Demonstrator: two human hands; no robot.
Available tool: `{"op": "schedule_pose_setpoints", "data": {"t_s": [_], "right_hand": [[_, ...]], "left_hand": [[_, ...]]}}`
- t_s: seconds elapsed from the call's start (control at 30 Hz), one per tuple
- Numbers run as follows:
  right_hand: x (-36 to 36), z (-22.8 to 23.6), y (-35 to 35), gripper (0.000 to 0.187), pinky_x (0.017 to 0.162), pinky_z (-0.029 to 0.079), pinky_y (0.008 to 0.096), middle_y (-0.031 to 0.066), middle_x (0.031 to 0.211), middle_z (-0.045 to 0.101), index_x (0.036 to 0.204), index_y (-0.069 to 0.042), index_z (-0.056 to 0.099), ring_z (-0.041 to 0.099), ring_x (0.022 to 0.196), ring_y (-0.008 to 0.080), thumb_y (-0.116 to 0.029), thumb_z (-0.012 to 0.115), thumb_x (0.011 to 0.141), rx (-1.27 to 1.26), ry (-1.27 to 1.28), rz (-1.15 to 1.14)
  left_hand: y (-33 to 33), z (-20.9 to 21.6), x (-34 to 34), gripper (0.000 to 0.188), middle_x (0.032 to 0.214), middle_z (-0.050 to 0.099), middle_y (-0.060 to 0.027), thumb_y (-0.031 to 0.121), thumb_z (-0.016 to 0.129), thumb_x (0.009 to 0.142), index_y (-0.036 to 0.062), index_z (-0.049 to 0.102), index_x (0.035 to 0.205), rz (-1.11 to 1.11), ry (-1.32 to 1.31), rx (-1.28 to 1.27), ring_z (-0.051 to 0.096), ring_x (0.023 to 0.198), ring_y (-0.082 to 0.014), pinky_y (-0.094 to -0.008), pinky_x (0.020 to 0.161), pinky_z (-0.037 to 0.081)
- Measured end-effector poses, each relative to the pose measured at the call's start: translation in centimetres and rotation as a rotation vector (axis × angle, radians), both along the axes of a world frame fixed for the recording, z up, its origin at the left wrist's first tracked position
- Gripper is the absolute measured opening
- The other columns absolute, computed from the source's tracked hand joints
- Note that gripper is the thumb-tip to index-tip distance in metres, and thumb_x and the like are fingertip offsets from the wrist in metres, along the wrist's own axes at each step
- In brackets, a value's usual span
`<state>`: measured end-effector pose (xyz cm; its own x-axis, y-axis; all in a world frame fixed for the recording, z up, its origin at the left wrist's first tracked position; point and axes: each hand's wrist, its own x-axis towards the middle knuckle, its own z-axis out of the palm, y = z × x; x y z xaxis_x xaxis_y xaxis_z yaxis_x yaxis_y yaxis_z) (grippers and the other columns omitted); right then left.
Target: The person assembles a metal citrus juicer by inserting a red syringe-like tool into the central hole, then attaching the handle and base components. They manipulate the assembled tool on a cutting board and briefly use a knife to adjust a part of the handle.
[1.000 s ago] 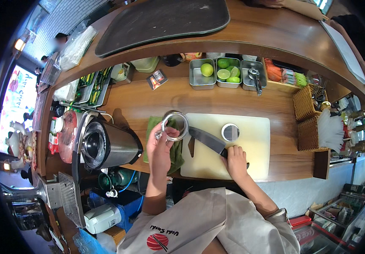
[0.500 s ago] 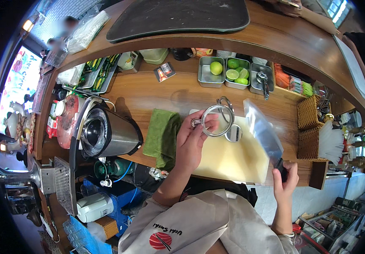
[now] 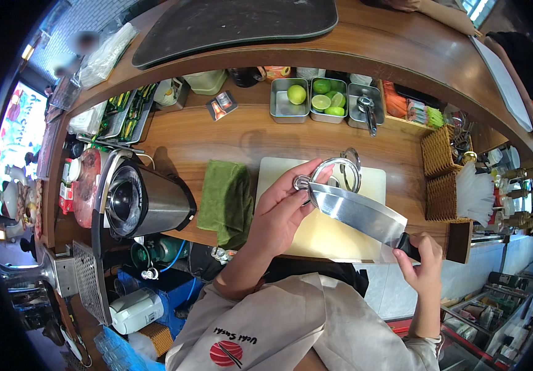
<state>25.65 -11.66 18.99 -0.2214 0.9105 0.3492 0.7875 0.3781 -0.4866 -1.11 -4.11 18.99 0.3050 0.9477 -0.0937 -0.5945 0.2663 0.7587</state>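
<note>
A shiny metal piece with two joined rings and a small rounded end [image 3: 302,183] is pinched in my left hand [image 3: 279,213], above the board. My right hand [image 3: 426,260] grips the black handle of a broad-bladed knife [image 3: 359,213]. The blade slants up to the left, and its far end meets or overlaps the ring piece near my left fingers. Below both hands lies a cream cutting board [image 3: 334,241]. A small round item on the board is mostly hidden behind the rings and blade. Left of the board rests a folded green cloth [image 3: 224,198].
Steel containers hold limes [image 3: 320,102] and a metal hand tool [image 3: 366,110] at the back. A steel machine [image 3: 161,198] stands left. Wicker baskets [image 3: 443,195] are at right. A raised shelf with a black tray [image 3: 235,31] spans the far side; another person's arm [image 3: 446,17] rests there.
The knife blade has swung left and down from a raised angle to reach the ring piece. My left hand has brought the rings slightly lower. The whole view has shifted a little.
</note>
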Motion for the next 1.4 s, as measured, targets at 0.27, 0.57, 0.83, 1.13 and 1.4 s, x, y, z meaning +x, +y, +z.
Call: {"op": "schedule_pose_setpoints", "data": {"t_s": [0.27, 0.57, 0.83, 1.13, 1.4], "right_hand": [[-0.2, -0.1, -0.4, 0.030, 0.048, 0.040, 0.0339, 0.0113, 0.064, 0.051, 0.077, 0.000, 0.050, 0.050, 0.053, 0.0278, -0.016, 0.074, 0.068, -0.025, 0.010, -0.019], [-0.4, 0.5, -0.5, 0.029, 0.047, 0.039, 0.0342, 0.0108, 0.063, 0.051, 0.076, 0.000, 0.049, 0.050, 0.052, 0.0272, -0.016, 0.073, 0.069, -0.020, -0.033, -0.028], [-0.9, -0.1, -0.6, 0.029, 0.046, 0.039, 0.0345, 0.0108, 0.062, 0.051, 0.076, -0.001, 0.049, 0.050, 0.051, 0.0272, -0.018, 0.072, 0.071, -0.036, -0.018, -0.052], [-1.5, -0.9, -0.9, 0.029, 0.046, 0.039, 0.0349, 0.0115, 0.062, 0.051, 0.075, -0.001, 0.049, 0.050, 0.051, 0.0281, -0.018, 0.072, 0.071, -0.066, 0.026, -0.082], [-2.1, -1.7, -1.1, 0.029, 0.045, 0.039, 0.0344, 0.0112, 0.061, 0.051, 0.074, -0.001, 0.049, 0.050, 0.050, 0.0280, -0.019, 0.071, 0.073, -0.082, 0.096, -0.097]], "left_hand": [[0.1, -0.2, 0.2, 0.045, 0.132, 0.037, -0.0273, 0.001, 0.033, 0.088, -0.0089, 0.027, 0.131, 0.000, -0.051, -0.007, 0.034, 0.127, -0.0310, -0.0364, 0.103, 0.033], [0.2, -0.4, 0.3, 0.045, 0.132, 0.036, -0.0273, 0.002, 0.034, 0.089, -0.0084, 0.027, 0.131, 0.014, -0.042, 0.001, 0.035, 0.126, -0.0331, -0.0378, 0.102, 0.035], [0.2, -0.8, 0.2, 0.043, 0.134, 0.036, -0.0220, 0.000, 0.033, 0.090, -0.0039, 0.028, 0.133, 0.037, -0.058, -0.003, 0.036, 0.127, -0.0273, -0.0363, 0.102, 0.034], [-0.4, -1.3, 1.1, 0.041, 0.137, 0.033, -0.0181, 0.004, 0.033, 0.094, -0.0018, 0.026, 0.134, 0.112, 0.107, 0.079, 0.033, 0.128, -0.0266, -0.0361, 0.102, 0.033], [-0.6, -1.7, 1.2, 0.041, 0.137, 0.034, -0.0185, 0.005, 0.033, 0.094, -0.0009, 0.026, 0.134, 0.156, 0.197, 0.140, 0.035, 0.127, -0.0256, -0.0339, 0.100, 0.034]]}}
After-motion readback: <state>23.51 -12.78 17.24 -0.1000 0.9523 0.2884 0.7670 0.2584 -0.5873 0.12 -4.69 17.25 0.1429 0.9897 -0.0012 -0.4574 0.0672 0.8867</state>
